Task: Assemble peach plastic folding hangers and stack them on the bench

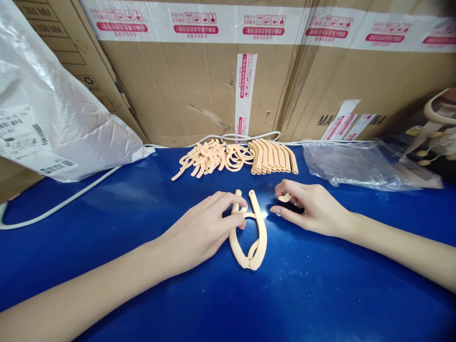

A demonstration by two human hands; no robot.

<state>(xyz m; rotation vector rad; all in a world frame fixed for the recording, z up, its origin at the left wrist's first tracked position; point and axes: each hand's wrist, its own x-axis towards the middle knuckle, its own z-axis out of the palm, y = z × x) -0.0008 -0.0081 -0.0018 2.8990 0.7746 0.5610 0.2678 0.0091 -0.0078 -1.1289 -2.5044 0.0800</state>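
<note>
Left side of the frame: the left forearm enters at the lower left corner and rises toward the centre. The left hand (204,223) is palm down, wrist fairly straight, thumb and forefinger closing narrowly over the left limb of the folded cream frame (262,232). It is judged to be holding that limb; the contact under the fingers is partly hidden.

Centre: the folded cream frame lies on the blue table (302,294), its long axis running up and down the picture. Both limbs bow outward, their free ends toward the top, and meet at the bottom. Behind it, upper centre, sit a heap of hooked pieces (204,159) and a row of curved arms (274,156).

Right of centre: a small cream piece (285,197) is in the right hand (315,206). Governing relation: this piece lies to the right of the frame's right limb, about level with its upper end and apart from it. The left hand is the nearer, being in contact. The right forearm comes in from the right edge; fingers curl around the piece, while the thumb tip stands away from it, pointing left.
</note>
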